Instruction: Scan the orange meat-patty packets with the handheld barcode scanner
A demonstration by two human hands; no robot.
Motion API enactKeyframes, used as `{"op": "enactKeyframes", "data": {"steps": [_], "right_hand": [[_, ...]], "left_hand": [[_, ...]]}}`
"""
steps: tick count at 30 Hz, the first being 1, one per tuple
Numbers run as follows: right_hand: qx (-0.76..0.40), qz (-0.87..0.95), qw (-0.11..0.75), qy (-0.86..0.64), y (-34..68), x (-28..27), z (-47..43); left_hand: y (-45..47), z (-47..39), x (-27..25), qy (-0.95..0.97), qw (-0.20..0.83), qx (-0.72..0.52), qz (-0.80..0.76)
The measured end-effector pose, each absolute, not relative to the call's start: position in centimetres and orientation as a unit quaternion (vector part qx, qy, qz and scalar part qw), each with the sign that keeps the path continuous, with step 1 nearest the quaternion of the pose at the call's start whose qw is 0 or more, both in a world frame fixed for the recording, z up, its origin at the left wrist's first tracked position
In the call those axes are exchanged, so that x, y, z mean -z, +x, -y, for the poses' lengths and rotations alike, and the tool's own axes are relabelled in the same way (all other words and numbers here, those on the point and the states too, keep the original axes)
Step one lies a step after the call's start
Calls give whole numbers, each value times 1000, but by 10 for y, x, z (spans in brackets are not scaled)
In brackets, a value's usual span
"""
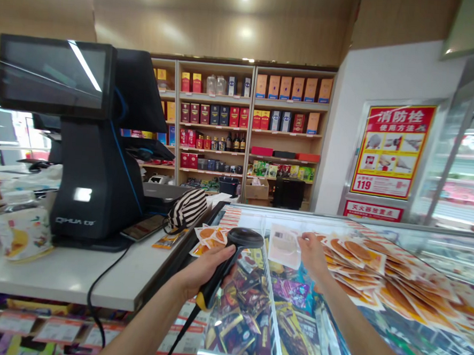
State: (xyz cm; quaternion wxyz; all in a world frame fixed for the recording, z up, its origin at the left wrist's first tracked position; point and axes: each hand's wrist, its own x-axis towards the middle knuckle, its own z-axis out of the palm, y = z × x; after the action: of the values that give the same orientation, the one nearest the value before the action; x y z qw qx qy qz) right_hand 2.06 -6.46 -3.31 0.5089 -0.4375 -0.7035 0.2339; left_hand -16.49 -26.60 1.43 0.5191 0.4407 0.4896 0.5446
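Observation:
My left hand (206,268) is wrapped round the handle of a black barcode scanner (244,238) with a yellow accent near its base. The scanner's head points away from me and a cord trails down from it. Between finger and thumb of my right hand (311,253) is a pale packet (284,247) with a printed label, its edge pinched. The packet is just right of the scanner head, apart from it, over the glass top of a freezer. Flat packets with pancake pictures (356,254) lie beside my right hand, and a few more (213,237) sit left of the scanner.
Under the freezer glass are wrapped ice creams (245,306). A cash register (96,179) stands on the white counter (94,276) at left, near a phone (146,228) and a striped pouch (188,209). Shelves of boxes (212,114) line the back wall.

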Motion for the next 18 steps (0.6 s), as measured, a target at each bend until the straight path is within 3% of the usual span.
{"op": "enactKeyframes", "data": {"steps": [6, 10, 14, 18], "right_hand": [[-172, 665, 547, -479, 46, 17, 55], [5, 632, 587, -506, 79, -2, 49], [170, 652, 479, -562, 110, -8, 40], [197, 690, 336, -610, 133, 7, 32]], "left_hand": [[-167, 261, -9, 443, 525, -536, -491], [-170, 258, -7, 434, 523, -540, -497], [-172, 258, -7, 418, 512, -555, -505], [-178, 261, -8, 382, 491, -578, -528]]}}
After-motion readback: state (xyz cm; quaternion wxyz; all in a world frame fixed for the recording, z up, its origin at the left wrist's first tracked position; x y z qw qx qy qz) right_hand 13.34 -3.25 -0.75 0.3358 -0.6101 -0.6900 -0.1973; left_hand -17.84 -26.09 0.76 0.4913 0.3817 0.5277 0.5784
